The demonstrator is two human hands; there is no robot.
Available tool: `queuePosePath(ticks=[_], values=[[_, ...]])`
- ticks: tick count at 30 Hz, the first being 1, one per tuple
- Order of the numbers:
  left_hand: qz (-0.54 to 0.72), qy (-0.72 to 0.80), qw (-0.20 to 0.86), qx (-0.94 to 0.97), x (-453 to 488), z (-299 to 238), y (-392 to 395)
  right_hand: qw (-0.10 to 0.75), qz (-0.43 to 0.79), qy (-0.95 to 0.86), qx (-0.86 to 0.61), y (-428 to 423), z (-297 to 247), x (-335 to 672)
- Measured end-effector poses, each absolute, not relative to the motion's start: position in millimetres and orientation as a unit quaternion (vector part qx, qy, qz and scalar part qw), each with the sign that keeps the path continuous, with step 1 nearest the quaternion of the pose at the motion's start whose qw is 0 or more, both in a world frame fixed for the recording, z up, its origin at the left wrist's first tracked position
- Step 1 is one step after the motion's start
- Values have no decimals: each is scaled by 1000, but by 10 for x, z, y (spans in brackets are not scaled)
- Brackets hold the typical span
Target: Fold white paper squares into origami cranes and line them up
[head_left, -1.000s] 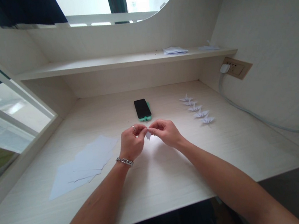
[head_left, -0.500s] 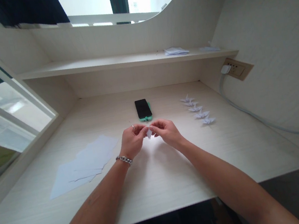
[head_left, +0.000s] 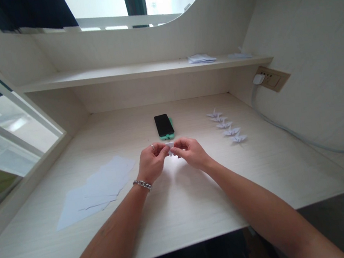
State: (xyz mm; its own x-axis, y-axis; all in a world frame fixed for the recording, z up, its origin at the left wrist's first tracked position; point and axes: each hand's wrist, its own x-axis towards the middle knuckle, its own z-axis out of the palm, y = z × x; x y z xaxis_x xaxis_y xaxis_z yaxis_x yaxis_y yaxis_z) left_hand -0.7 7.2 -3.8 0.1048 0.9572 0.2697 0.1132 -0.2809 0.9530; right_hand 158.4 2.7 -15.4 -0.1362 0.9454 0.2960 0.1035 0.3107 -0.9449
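Observation:
Between my two hands is a small folded piece of white paper (head_left: 169,145), partly covered by my fingers. My left hand (head_left: 153,161), with a ring and a chain bracelet at the wrist, pinches its left side. From the other side, my right hand (head_left: 190,151) pinches the paper's right edge with thumb and fingers. Both hands are just above the desk, close in front of a black phone (head_left: 164,125) with a green case or stand under it. Several white paper cranes (head_left: 231,131) stand in a slanting row to the right of my right hand.
Loose white paper sheets (head_left: 93,188) overlap on the desk (head_left: 203,210) at left. A shelf (head_left: 118,73) across the back bears a folded paper stack (head_left: 201,58). On the right wall, a plug (head_left: 258,79) sits in a socket plate (head_left: 274,79), its grey cable (head_left: 309,140) running along the desk's side.
The folded paper has shifted in my fingers: a wider flat top edge now shows and less of its lower point. My hands stay almost in place.

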Motion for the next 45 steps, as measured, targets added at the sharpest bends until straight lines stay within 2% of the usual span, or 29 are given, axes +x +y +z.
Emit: queuePosePath(ticks=[9, 17, 22, 30, 34, 45], values=[[484, 394, 501, 600, -24, -49, 88, 442, 362, -681, -458, 8, -126, 1610], [534, 414, 485, 555, 9, -27, 68, 442, 418, -660, -441, 3, -149, 1575], [510, 422, 486, 570, -11, -16, 72, 488, 450, -613, -429, 37, -176, 1583], [473, 421, 472, 613, -5, -39, 81, 556, 411, -590, -415, 29, -119, 1583], [484, 418, 473, 606, 0, -11, 56, 587, 445, -563, -374, 17, -89, 1576], [486, 429, 473, 597, 0, -5, 54, 599, 451, -551, -366, 12, -84, 1583]])
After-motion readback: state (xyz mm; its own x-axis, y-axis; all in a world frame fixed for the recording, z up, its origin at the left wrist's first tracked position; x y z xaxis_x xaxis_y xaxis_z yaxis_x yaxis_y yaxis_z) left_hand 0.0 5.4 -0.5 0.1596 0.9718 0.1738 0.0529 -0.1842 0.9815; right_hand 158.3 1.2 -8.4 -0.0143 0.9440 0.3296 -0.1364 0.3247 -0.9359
